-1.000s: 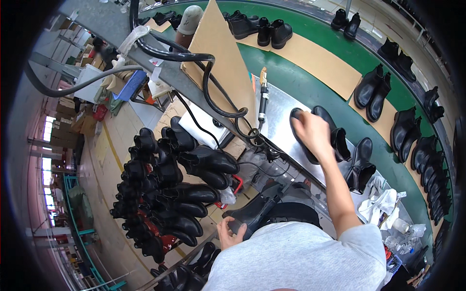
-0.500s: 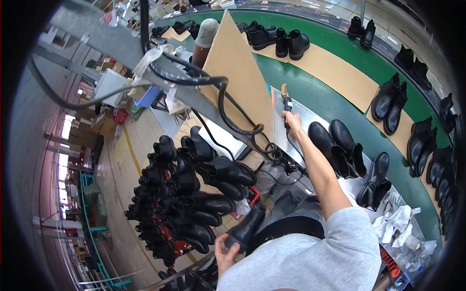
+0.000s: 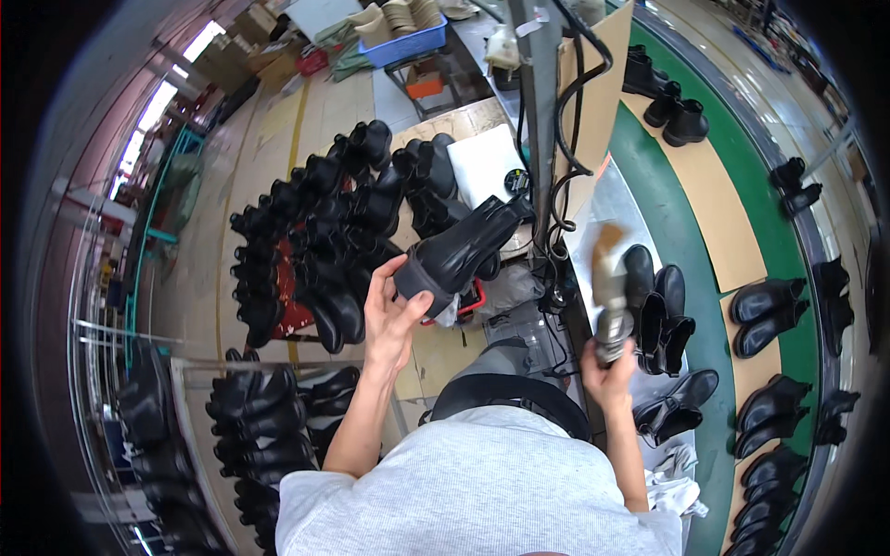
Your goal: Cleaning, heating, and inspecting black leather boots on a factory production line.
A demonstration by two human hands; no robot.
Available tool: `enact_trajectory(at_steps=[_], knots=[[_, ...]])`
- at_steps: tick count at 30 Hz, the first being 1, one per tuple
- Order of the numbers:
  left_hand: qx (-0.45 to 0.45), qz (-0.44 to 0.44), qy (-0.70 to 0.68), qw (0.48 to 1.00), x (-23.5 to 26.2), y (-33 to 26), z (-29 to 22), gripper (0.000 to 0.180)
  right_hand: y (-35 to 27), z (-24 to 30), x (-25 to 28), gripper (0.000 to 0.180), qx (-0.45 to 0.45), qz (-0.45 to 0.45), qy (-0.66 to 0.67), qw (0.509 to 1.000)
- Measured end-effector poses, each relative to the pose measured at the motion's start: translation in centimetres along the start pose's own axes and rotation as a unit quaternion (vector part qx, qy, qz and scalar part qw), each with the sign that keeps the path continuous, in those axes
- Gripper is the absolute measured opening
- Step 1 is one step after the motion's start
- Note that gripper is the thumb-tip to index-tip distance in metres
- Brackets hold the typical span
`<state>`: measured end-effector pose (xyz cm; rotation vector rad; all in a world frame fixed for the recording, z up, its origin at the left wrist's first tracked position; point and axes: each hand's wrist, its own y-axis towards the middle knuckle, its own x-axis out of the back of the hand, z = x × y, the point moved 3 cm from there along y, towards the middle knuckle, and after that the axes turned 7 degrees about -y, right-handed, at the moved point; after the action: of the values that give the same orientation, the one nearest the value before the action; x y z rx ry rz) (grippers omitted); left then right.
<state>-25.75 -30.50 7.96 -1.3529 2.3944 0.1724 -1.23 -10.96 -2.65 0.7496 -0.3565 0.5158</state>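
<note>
fingers of left hand (image 3: 391, 313) clamped on dull, broad end of glossy black boot (image 3: 468, 243); right hand (image 3: 609, 372) wraps blurred, metallic, tan-tipped tool (image 3: 612, 326).

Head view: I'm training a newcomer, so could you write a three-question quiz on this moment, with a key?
1. What does the right hand hold?

2. True or false: the left hand grips a single black leather boot.

3. What stands on the tan cardboard strips along the curved green worktop?
A) red plastic buckets
B) paired short black boots
C) clear glass jars

Key:
1. A long grey handheld tool with a tan tip, blurred.
2. True.
3. B.
</note>
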Motion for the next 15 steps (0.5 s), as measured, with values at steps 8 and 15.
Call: enact_trajectory(at_steps=[8,15], knots=[[-0.103,-0.094,0.116,0.983,-1.0,-2.9,0.5,0.075,1.9,8.4,0.4,0.047,-0.032,0.270,0.032,0.962],[-0.081,-0.111,0.140,0.981,-1.6,-4.1,0.3,0.075,0.9,9.0,0.6,0.047,-0.052,0.315,0.036,0.947]])
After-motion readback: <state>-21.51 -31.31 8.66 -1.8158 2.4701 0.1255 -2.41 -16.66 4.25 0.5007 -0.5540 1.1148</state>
